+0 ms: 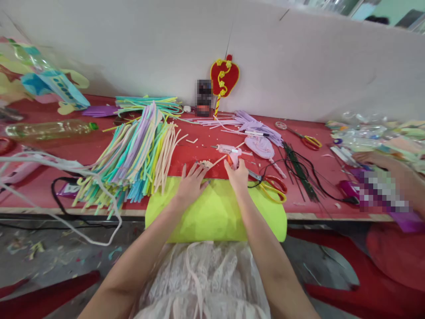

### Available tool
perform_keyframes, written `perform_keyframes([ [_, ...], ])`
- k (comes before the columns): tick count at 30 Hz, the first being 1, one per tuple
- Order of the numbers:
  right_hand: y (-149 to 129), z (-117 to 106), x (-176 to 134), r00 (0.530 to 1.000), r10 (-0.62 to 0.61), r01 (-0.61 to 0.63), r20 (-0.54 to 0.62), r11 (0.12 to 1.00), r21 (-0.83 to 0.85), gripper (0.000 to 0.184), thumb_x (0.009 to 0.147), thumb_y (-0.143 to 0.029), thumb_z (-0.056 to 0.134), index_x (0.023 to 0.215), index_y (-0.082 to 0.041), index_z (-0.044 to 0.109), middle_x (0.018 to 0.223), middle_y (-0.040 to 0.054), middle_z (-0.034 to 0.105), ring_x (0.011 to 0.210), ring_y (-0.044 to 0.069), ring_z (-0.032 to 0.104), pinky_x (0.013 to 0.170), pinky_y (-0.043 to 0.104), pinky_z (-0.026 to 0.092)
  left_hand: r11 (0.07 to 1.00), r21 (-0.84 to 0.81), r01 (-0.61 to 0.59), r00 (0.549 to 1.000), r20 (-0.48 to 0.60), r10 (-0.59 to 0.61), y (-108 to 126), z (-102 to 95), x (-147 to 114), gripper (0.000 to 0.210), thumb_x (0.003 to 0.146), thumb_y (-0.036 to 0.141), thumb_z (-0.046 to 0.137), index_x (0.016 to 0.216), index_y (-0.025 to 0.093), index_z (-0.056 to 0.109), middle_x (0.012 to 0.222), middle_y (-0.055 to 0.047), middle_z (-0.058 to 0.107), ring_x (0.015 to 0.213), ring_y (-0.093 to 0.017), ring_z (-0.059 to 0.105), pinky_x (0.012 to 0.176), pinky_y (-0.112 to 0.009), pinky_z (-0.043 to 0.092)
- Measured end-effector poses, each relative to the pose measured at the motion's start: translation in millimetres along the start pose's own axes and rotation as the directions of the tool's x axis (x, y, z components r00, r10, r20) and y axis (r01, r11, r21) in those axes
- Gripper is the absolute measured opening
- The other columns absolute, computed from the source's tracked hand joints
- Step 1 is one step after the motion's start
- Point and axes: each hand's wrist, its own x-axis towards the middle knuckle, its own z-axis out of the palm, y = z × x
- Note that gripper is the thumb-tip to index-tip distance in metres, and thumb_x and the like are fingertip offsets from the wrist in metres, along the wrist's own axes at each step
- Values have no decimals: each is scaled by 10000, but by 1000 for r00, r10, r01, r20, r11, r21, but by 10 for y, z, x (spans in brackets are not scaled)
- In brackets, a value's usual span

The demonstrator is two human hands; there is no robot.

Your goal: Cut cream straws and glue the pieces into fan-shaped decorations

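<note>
My left hand (191, 182) lies flat with its fingers spread, on the red board (182, 155) and the edge of a bright yellow-green sheet (212, 212). By its fingertips is a small coiled cream piece (207, 163). A cream pipe cleaner (218, 162) slants from there toward my right hand (237, 175). The fingers of that hand are closed round the handle of a pink hot glue gun (229, 149), whose nozzle points left. Just right of it lie scissors (272, 188) with red and yellow handles.
Bundled pastel pipe cleaners (133, 155) are piled at left, beside a plastic bottle (49, 129). Lilac pipe cleaners (255, 126), green stems (300, 175) and a black cable (314, 170) lie at right. A red fan-shaped ornament (225, 77) stands behind. Another person's arm (392, 173) reaches in at far right.
</note>
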Motion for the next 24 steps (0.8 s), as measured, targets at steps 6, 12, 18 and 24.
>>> perform_keyframes([
  [6,-10,-18,-10,1000,11,-11,4,1000,-9,539,699,-659,512,1005,-215,530,745,24,605,664,195,560,635,292,399,995,-94,18,999,-43,-22,12,-16,8,455,921,380,345,1353,249,398,1446,-32,379,1363,-226,272,1148,-504,78],
  [12,7,-13,-19,1000,-28,28,-8,999,29,513,711,-653,505,969,-210,530,717,7,581,631,174,542,622,280,402,840,-530,112,910,-285,-301,-164,-47,50,300,908,256,390,1150,244,566,1208,-50,596,1163,-183,517,1075,-417,323],
  [18,45,-14,-9,999,-35,35,-34,999,14,521,713,-631,512,1004,-199,533,744,19,590,637,176,539,632,289,404,369,-929,-9,750,-250,-612,-283,-67,78,203,864,269,466,1024,209,575,1040,-63,632,949,-163,630,899,-358,491],
  [24,32,-23,-6,999,-25,24,-29,1000,-10,542,704,-609,530,1051,-192,530,768,36,596,684,199,553,656,307,408,53,-998,-20,773,-49,-632,-370,10,101,211,839,272,478,998,171,575,891,-57,650,807,-146,656,804,-346,529],
])
